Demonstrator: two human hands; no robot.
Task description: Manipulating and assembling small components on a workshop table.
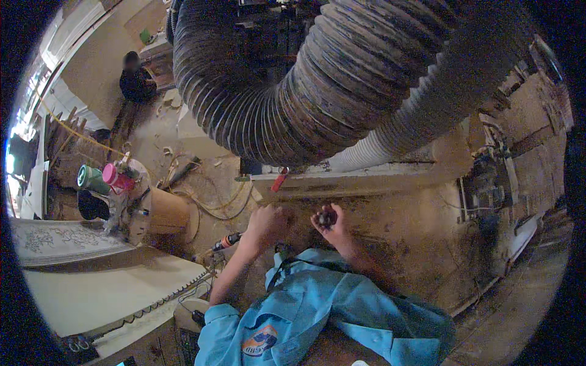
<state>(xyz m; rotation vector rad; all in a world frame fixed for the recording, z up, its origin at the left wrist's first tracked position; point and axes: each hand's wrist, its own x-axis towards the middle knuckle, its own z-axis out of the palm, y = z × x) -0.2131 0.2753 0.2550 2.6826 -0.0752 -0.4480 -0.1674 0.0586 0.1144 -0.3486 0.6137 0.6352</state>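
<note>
My right hand (334, 224) is held in front of my body, its fingers curled round a small dark lumpy piece (325, 219) that sits in the palm. What kind of piece it is does not show. To its left, a short gap away, my left hand (267, 222) is closed with the knuckles up. Its fingers hide whatever they may hold. Beside my left wrist is an orange and black tool (227, 241). A red tag (280, 179) hangs from the machine edge just beyond my hands.
Large ribbed hoses (342, 85) arch over a pale machine ledge (366, 181) ahead. At left stand a brown drum (170, 210), pink (117, 175) and green (91, 177) containers, and a white table (122, 290) with a coiled cord. Another person (135, 82) crouches far left.
</note>
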